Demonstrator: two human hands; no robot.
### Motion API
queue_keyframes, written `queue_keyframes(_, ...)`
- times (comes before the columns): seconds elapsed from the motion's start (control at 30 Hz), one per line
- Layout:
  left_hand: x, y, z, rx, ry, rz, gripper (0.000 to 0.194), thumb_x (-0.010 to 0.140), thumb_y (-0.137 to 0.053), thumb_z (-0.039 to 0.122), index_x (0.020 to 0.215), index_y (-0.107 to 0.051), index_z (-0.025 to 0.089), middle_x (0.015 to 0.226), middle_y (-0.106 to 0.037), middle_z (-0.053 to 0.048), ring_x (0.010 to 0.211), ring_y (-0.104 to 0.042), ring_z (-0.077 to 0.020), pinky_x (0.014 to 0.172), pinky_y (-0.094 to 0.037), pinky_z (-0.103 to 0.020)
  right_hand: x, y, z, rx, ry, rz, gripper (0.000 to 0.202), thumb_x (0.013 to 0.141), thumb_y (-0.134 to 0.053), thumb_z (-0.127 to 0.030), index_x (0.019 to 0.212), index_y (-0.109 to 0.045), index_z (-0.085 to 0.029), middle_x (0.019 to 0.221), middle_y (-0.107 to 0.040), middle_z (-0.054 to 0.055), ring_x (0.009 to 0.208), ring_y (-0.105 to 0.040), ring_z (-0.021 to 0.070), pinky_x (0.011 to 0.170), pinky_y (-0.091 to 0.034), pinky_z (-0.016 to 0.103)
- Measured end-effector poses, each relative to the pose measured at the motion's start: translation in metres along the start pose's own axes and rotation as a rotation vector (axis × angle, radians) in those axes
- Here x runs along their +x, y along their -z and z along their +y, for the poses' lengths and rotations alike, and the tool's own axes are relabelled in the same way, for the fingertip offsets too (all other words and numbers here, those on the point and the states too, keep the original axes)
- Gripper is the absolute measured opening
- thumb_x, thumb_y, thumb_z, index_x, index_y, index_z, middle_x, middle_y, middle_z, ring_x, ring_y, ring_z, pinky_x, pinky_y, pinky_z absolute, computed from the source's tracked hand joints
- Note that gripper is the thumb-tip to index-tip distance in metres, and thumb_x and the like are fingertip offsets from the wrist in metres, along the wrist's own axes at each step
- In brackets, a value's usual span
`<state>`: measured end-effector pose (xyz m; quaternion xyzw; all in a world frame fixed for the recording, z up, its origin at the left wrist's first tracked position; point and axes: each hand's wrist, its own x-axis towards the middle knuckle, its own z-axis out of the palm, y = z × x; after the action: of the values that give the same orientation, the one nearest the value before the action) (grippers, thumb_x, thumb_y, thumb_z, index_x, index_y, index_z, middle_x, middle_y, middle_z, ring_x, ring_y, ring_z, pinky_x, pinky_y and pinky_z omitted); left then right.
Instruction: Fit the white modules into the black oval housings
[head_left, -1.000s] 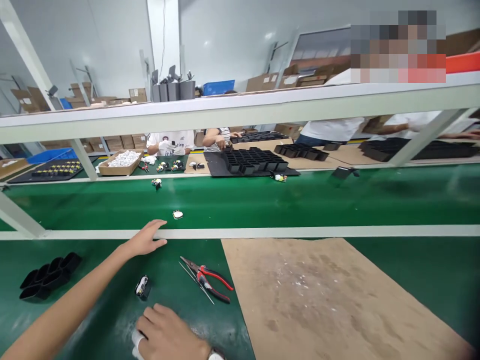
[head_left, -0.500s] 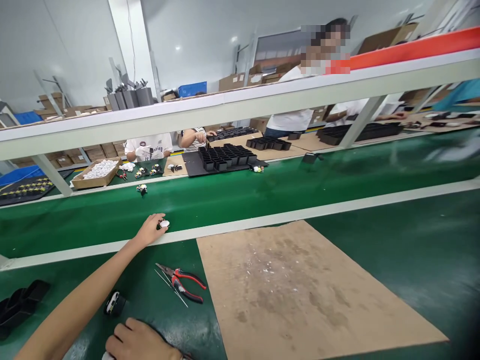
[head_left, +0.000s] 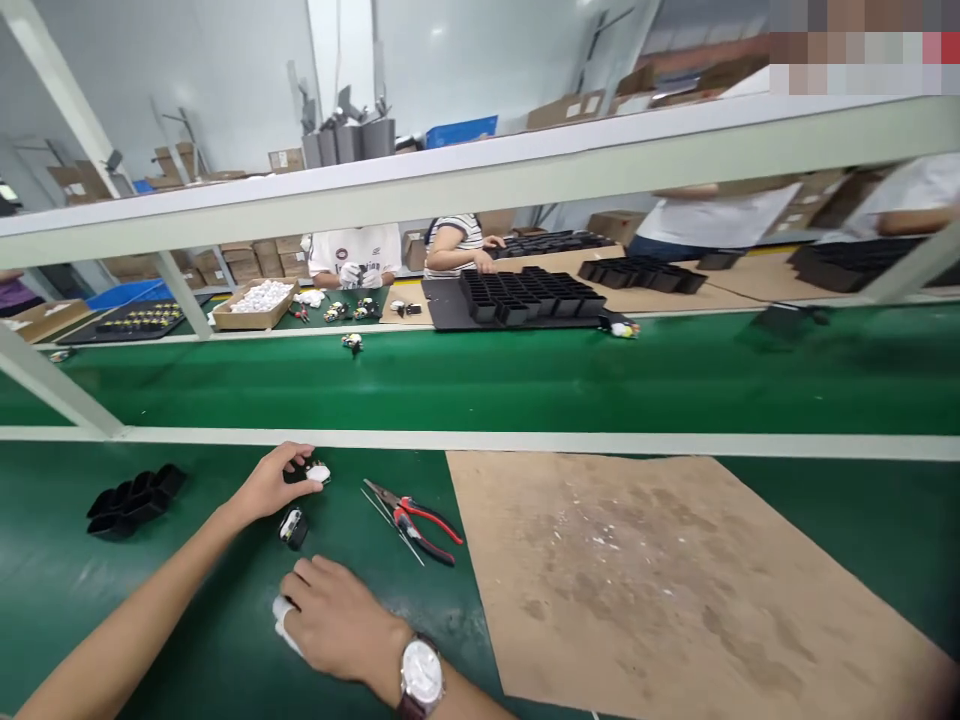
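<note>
My left hand (head_left: pixel 274 482) is closed in a pinch, holding a small white part (head_left: pixel 318 473) with dark bits at its edge, above the green bench. Just below it a small black case (head_left: pixel 292 528) with a white insert stands on the bench. My right hand (head_left: pixel 337 612) rests palm down closer to me, fingers curled, its thumb in a white cover. Whatever might be under those fingers is hidden. A watch (head_left: pixel 422 674) is on the right wrist. Red-handled pliers (head_left: pixel 420 522) lie to the right of both hands, beside thin metal tweezers (head_left: pixel 393 522).
Brown cardboard (head_left: pixel 600 560) with white crumbs covers the bench at right. Joined black cups (head_left: pixel 135 500) stand at left. Beyond a pale rail (head_left: pixel 525 442) runs a green belt (head_left: pixel 480 385) carrying small assemblies (head_left: pixel 352 343). Co-workers sit across, near many black cups (head_left: pixel 525 298).
My left hand has come back from over the belt to the bench, bringing the white part near the black case. The view has shifted, and more of my right hand shows.
</note>
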<state>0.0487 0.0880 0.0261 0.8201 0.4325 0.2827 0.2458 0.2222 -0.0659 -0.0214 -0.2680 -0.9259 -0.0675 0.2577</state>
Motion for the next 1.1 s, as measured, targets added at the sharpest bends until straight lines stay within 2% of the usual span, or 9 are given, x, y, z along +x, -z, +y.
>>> queue_keyframes(0.13, -0.026, 0.014, -0.002, -0.104, 0.021, 0.061, 0.044, 0.095, -0.070, 0.054, 0.123, -0.069, 0.020, 0.113, -0.072, -0.010, 0.095, -0.069, -0.0231, 0.084, -0.059, -0.039, 0.000, 0.011, 0.014, 0.012, -0.115, 0.102, 0.018, 0.098, -0.065, -0.021, 0.080, -0.063, -0.019, 0.086, -0.064, 0.003, 0.079, -0.055, 0.0190, 0.072, -0.046, 0.036)
queue_keyframes(0.2, -0.043, 0.018, -0.002, -0.190, 0.019, 0.009, 0.046, 0.097, -0.067, 0.056, 0.124, -0.069, 0.019, 0.113, -0.073, -0.011, 0.093, -0.070, -0.0223, 0.083, -0.060, -0.038, 0.001, 0.019, 0.022, 0.028, -0.214, 0.167, 0.009, 0.102, -0.062, -0.020, 0.095, -0.067, -0.017, 0.093, -0.067, 0.006, 0.083, -0.058, 0.0198, 0.074, -0.049, 0.036)
queue_keyframes(0.33, -0.074, 0.020, -0.007, -0.339, 0.032, -0.225, 0.080, 0.078, -0.089, 0.057, 0.145, -0.059, 0.024, 0.132, -0.069, -0.012, 0.109, -0.067, -0.0269, 0.094, -0.057, -0.040, 0.003, 0.023, 0.031, 0.091, -0.297, 0.229, 0.023, 0.103, -0.059, -0.019, 0.125, -0.064, -0.014, 0.114, -0.068, 0.013, 0.096, -0.065, 0.0240, 0.082, -0.056, 0.039)
queue_keyframes(0.4, -0.083, 0.017, -0.010, -0.305, 0.062, -0.277, 0.092, 0.072, -0.094, 0.052, 0.151, -0.053, 0.029, 0.137, -0.066, -0.010, 0.109, -0.065, -0.0260, 0.098, -0.055, -0.042, 0.005, 0.020, 0.032, 0.114, -0.306, 0.220, 0.034, 0.102, -0.060, -0.018, 0.136, -0.059, -0.013, 0.124, -0.067, 0.017, 0.107, -0.066, 0.0275, 0.089, -0.059, 0.042)
queue_keyframes(0.5, -0.088, 0.011, -0.009, -0.248, 0.064, -0.265, 0.072, 0.084, -0.087, 0.041, 0.148, -0.055, 0.030, 0.132, -0.067, -0.008, 0.100, -0.065, -0.0222, 0.096, -0.055, -0.041, 0.009, 0.015, 0.030, 0.137, -0.318, 0.195, 0.042, 0.101, -0.061, -0.017, 0.142, -0.055, -0.013, 0.134, -0.064, 0.019, 0.119, -0.065, 0.0307, 0.097, -0.060, 0.047)
queue_keyframes(0.6, -0.088, 0.006, -0.002, -0.255, 0.018, -0.272, 0.057, 0.089, -0.080, 0.030, 0.142, -0.060, 0.030, 0.126, -0.068, -0.006, 0.099, -0.067, -0.0211, 0.095, -0.055, -0.037, 0.012, 0.012, 0.027, 0.149, -0.321, 0.181, 0.035, 0.102, -0.060, -0.018, 0.137, -0.059, -0.015, 0.132, -0.065, 0.019, 0.118, -0.066, 0.0309, 0.096, -0.062, 0.048)
queue_keyframes(0.77, -0.086, 0.008, 0.006, -0.273, 0.016, -0.312, 0.053, 0.088, -0.078, 0.023, 0.138, -0.061, 0.031, 0.123, -0.068, -0.004, 0.102, -0.067, -0.0212, 0.094, -0.055, -0.035, 0.015, 0.015, 0.025, 0.202, -0.334, 0.166, 0.024, 0.102, -0.059, -0.015, 0.126, -0.063, -0.014, 0.133, -0.063, 0.020, 0.119, -0.065, 0.0307, 0.095, -0.063, 0.048)
queue_keyframes(0.97, -0.086, 0.008, 0.008, -0.267, 0.028, -0.315, 0.050, 0.087, -0.077, 0.021, 0.135, -0.063, 0.027, 0.118, -0.070, -0.005, 0.100, -0.068, -0.0218, 0.091, -0.055, -0.035, 0.011, 0.013, 0.025, 0.260, -0.359, 0.179, 0.027, 0.101, -0.058, -0.013, 0.129, -0.058, -0.015, 0.130, -0.063, 0.019, 0.117, -0.066, 0.0289, 0.094, -0.063, 0.045)
queue_keyframes(1.1, -0.087, 0.006, 0.009, -0.302, -0.051, -0.299, 0.053, 0.086, -0.073, 0.014, 0.136, -0.063, 0.026, 0.121, -0.071, -0.006, 0.107, -0.070, -0.0231, 0.097, -0.054, -0.035, 0.006, 0.014, 0.027, 0.242, -0.366, 0.182, 0.030, 0.102, -0.058, -0.015, 0.132, -0.056, -0.016, 0.119, -0.065, 0.016, 0.105, -0.068, 0.0272, 0.085, -0.065, 0.043)
